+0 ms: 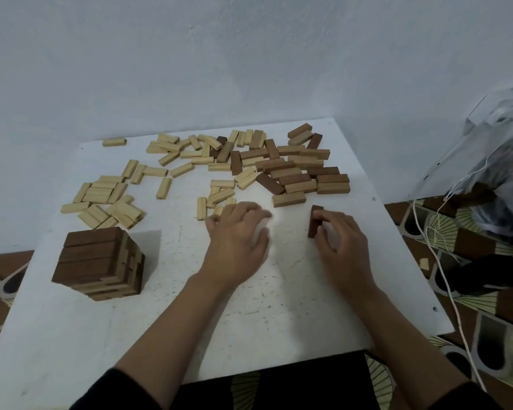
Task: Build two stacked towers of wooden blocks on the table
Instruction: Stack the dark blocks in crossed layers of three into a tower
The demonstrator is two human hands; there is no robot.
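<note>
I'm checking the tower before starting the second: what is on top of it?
Three dark brown blocks lie side by side as the top layer of the tower, with nothing on them. Lower layers show only their edges on the near and right sides; the inside is hidden.

A pale bluish wall (249,54) stands behind; patterned tiles cover the floor (486,335).

- desk (279,306): white, flecked with small dark scuffs
- pale blocks (101,190), upper left: light yellow
- brown blocks (302,173), upper centre-right: reddish brown
- tower (92,255), left: dark brown, tan streaks
- single block (315,221), right of centre: dark brown
- floor (486,321): brown, black, pale-green fan pattern
- wall (219,54): pale blue-grey
</note>
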